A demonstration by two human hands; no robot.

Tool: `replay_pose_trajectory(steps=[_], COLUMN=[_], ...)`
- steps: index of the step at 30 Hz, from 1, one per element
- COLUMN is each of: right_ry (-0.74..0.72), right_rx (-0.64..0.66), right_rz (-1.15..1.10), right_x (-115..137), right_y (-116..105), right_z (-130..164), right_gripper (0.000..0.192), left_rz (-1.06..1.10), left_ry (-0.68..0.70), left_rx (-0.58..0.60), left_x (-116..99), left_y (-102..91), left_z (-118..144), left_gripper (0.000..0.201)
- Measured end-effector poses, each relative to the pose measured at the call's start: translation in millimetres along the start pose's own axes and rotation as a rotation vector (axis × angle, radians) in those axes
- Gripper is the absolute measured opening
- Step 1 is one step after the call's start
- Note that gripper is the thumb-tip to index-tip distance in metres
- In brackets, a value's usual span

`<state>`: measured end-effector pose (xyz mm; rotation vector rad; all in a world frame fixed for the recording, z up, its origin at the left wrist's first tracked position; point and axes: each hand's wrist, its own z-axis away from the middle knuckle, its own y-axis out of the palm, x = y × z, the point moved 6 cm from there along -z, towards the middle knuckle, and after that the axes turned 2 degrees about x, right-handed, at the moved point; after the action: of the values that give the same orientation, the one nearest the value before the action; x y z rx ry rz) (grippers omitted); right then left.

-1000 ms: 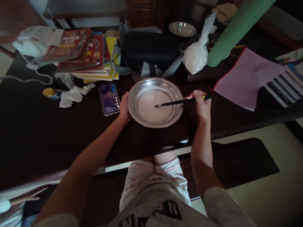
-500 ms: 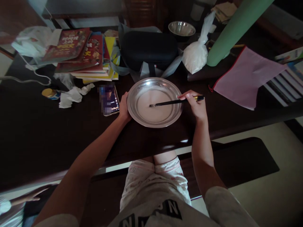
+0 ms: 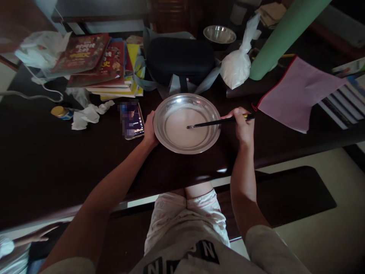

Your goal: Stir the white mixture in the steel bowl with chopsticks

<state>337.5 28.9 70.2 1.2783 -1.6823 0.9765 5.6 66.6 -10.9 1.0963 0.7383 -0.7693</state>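
My silver metal dish (image 3: 162, 125) holds a pale, milky white liquid (image 3: 182, 127), and the chopsticks (image 3: 216, 122) in it are black with a yellow end. Beyond the dish lie a black case (image 3: 179, 59) and a white bag (image 3: 238, 66); left of it, red and yellow books (image 3: 97, 62); right, a pink pouch (image 3: 296, 91) edged in red.

On a dark wooden table (image 3: 42, 160) sits a shallow steel basin (image 3: 212, 131) holding pale milky liquid (image 3: 179, 131); the left hand (image 3: 149, 127) grips its left rim; the right hand (image 3: 242, 123) holds black chopsticks (image 3: 216, 122), tips dipped in the liquid; a phone (image 3: 131, 120) lies just beside the left hand; stacked books (image 3: 99, 64), a black case (image 3: 179, 59) and a tied white bag (image 3: 238, 64) lie beyond.
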Motion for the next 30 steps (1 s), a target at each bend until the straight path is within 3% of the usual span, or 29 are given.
replay_pose_trajectory(steps=[5,11,16,21,26,30], right_ry=[0.013,0.021,0.018,0.008,0.017,0.002], right_rx=[0.127,-0.015,0.124,-0.007,0.122,0.033], right_rz=[0.018,0.044,0.021,0.028,0.036,0.04], right_x=[1,-2,-2,-1,0,1], right_y=[11,-1,9,0,9,3], right_z=[0,-1,0,0,0,-1], right_gripper=[0.057,0.057,0.055,0.053,0.054,0.053], left_rz=[0.0,-0.021,-0.038,-0.027,-0.022,-0.004], left_ry=[0.016,0.032,0.032,0.027,0.023,0.018], left_rx=[-0.052,-0.047,-0.062,-0.066,-0.053,-0.079], left_x=[2,0,-3,-2,0,-2], left_y=[-4.8,-1.5,0.4,-0.9,-2.2,-1.1], left_z=[-3,-1,1,0,-1,1], left_gripper=[0.032,0.033,0.033,0.032,0.032,0.03])
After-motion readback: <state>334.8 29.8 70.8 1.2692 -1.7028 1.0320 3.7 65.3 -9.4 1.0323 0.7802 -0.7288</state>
